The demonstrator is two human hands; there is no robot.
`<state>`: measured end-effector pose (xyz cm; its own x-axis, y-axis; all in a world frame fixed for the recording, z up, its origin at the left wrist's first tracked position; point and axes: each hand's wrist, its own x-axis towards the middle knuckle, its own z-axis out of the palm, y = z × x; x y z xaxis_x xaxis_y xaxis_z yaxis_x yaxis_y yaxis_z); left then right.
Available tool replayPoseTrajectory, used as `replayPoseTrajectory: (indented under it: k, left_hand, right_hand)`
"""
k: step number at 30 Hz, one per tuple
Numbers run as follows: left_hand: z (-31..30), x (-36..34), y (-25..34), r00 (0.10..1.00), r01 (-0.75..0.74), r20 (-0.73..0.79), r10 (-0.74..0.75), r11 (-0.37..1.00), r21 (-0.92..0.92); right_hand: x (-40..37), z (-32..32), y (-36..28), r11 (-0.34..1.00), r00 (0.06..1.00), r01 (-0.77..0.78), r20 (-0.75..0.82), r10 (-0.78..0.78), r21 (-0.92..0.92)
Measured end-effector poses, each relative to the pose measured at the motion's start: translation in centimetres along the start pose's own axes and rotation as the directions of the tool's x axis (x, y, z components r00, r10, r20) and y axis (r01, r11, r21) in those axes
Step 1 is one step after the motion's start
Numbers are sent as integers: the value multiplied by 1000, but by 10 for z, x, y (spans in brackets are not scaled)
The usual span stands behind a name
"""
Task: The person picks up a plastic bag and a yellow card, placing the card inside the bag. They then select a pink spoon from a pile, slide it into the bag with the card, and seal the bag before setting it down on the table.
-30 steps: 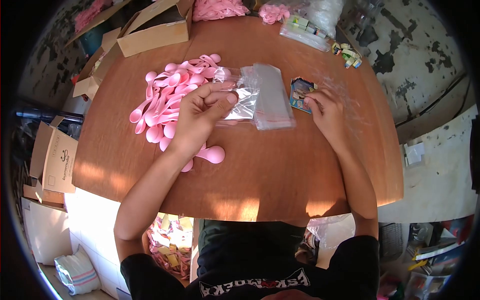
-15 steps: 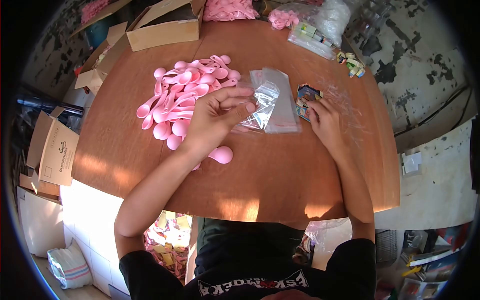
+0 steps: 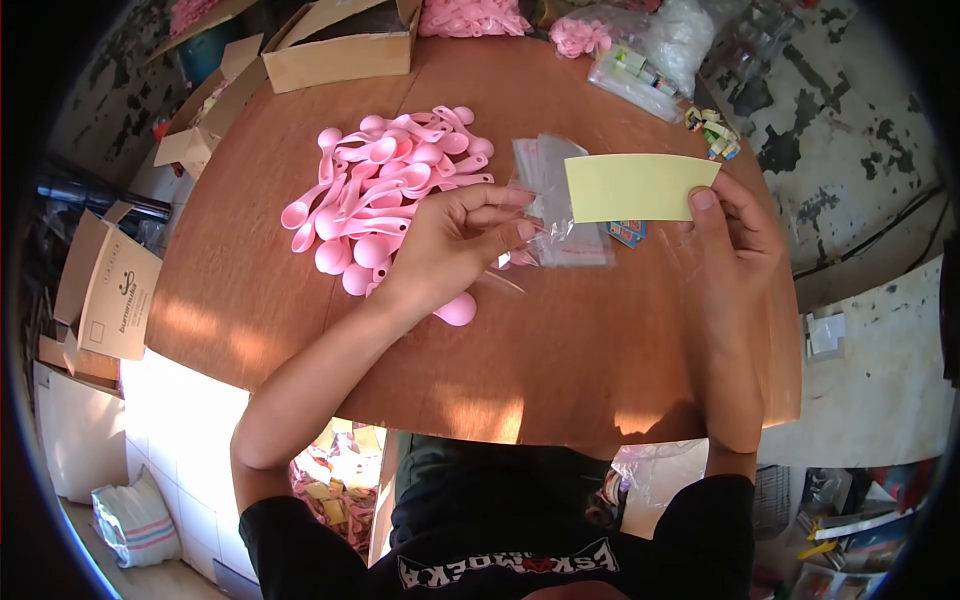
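My left hand [image 3: 448,245] is closed in a pinch on a clear plastic bag [image 3: 553,222], held over the table in the middle of the view. My right hand [image 3: 738,235] grips a pale yellow card [image 3: 635,188] at its right end, thumb on the near face. The card's left end comes right up to the bag's mouth in this view. Behind both lies a stack of flat clear bags [image 3: 590,250]. Small printed cards [image 3: 627,234] show partly below the yellow one. Left of the bag, a heap of pink spoons [image 3: 385,185] reaches under my left forearm.
The brown wooden table [image 3: 560,360] has a curved outline. At its back stand an open cardboard box [image 3: 345,58], pink spoons in a bag [image 3: 475,15] and plastic packs [image 3: 635,85]. Small folded pieces [image 3: 712,135] lie at the right edge. Another carton [image 3: 118,290] stands at left.
My right hand has picked up a card from the printed pile and brought it up beside the bag, yellow side showing. My left hand has moved slightly right with the bag.
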<state>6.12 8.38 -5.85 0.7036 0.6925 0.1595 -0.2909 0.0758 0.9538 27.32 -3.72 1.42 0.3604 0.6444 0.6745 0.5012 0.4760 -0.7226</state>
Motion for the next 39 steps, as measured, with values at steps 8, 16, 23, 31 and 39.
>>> replayPoseTrajectory:
  k: [8, 16, 23, 31, 39]
  left_hand:
    - [-2, 0, -5, 995, -90, 46, 87, 994, 69]
    - [1, -3, -3, 994, -12, 111, -9, 983, 184]
    - [1, -3, -3, 988, -88, 141, 63, 980, 179]
    - [9, -9, 14, 987, 93, 125, -100, 994, 54]
    - [9, -7, 2, 942, -335, 101, 319, 909, 249]
  right_hand:
    - [17, 28, 19, 994, 987, 76, 150, -63, -84]
    - [17, 24, 17, 992, 974, 31, 227, -2, -125]
    - [14, 25, 15, 986, 935, -82, 332, 127, -148]
    - [8, 33, 9, 987, 865, -121, 477, 158, -108]
    - [1, 42, 6, 998, 724, 55, 690, -21, -27]
